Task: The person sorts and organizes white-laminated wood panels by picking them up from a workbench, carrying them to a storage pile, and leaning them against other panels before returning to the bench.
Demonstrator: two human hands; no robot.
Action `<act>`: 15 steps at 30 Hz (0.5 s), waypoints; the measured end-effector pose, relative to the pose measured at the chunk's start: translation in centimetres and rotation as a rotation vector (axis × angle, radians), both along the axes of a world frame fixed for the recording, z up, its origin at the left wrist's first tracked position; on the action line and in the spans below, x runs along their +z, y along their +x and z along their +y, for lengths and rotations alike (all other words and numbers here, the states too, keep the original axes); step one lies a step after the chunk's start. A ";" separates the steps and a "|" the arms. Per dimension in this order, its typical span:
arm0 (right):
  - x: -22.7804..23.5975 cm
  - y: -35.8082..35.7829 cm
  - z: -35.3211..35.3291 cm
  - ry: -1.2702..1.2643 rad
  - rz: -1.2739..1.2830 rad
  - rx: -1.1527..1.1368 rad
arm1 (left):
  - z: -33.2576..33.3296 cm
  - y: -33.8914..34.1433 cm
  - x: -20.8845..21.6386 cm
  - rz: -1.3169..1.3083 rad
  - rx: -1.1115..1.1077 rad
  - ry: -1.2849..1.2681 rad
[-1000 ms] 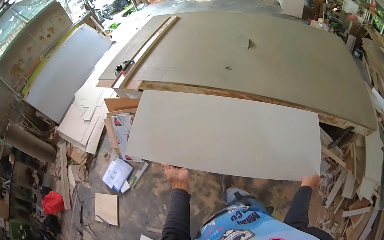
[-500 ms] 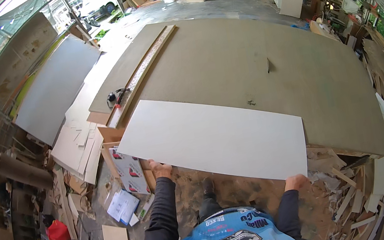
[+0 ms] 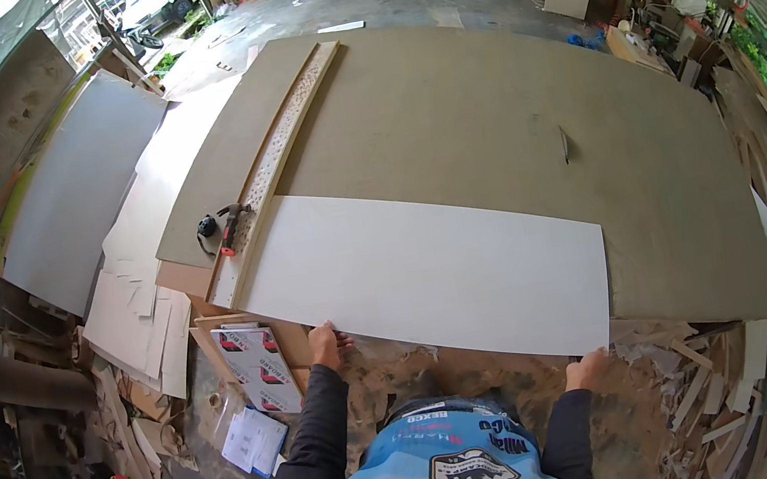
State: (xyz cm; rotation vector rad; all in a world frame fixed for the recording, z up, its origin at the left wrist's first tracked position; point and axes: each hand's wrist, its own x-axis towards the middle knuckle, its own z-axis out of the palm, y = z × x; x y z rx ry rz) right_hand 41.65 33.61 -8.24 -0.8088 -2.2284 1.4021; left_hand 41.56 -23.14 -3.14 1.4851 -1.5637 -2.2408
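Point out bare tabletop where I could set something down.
Bare tabletop lies beyond the white panel, between the long wooden channel and dark sliver; more lies right of the panel. Crowded: left end, with hammer and small black item.

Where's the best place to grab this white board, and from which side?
Probably the near long edge of the white board, approached from your side, with the left hand and right hand spread toward its ends. The board looks flat on the tan tabletop, which blocks much of its underside; its near right corner seems to jut past. The wooden trough crowds its left end.
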 end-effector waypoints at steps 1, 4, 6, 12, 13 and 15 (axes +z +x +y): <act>-1.1 -0.5 0.2 -0.053 0.027 -0.045 | 0.0 -0.7 -0.1 0.025 -0.028 -0.001; -1.6 -1.9 -0.4 -0.521 0.116 -0.325 | 0.2 -2.1 0.8 0.074 -0.100 -0.021; 6.6 -3.9 -5.2 -0.927 0.017 -0.502 | -0.4 -1.9 1.4 0.065 -0.122 -0.064; 6.2 -6.0 -4.4 -0.753 -0.204 -0.371 | -0.4 -5.8 1.4 0.081 -0.166 -0.046; 5.8 -6.3 -4.1 -0.722 -0.227 -0.344 | -1.5 -5.9 -0.2 0.131 -0.101 -0.002; 6.8 -7.2 -5.3 -0.749 -0.240 -0.184 | -3.8 -6.1 -3.7 0.231 0.036 0.076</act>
